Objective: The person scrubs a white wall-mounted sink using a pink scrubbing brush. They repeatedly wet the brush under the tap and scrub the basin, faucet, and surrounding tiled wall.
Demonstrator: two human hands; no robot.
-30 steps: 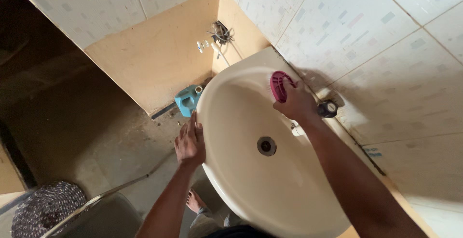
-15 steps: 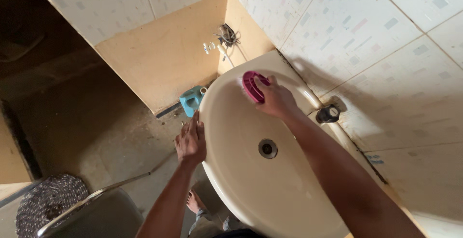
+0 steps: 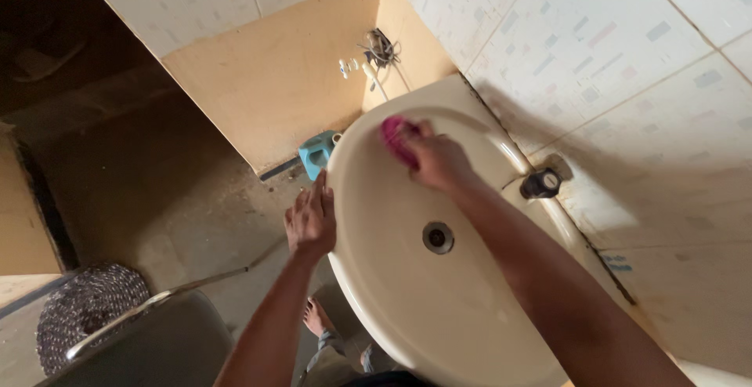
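The right hand [image 3: 435,160] is closed around a pink scrubbing brush [image 3: 394,138] and presses it against the inner wall of the cream washbasin [image 3: 470,309], at the far side, near the corner of the room. A second ago the brush was more to the right, close to the tiled wall [image 3: 611,66] and the black tap knob [image 3: 541,184]; now it has travelled along the upper curve of the bowl toward the left. So the scrubbing goes around the rim part by part, and I judge that the part beside the tap is already passed, while the near side and the area around the drain [image 3: 437,236] are not yet scrubbed. The left hand [image 3: 311,218] has not moved: it lies flat with fingers stretched on the left edge of the basin, holding nothing, only steadying. Behind the basin, on the floor, stands a blue plastic jug [image 3: 316,152].
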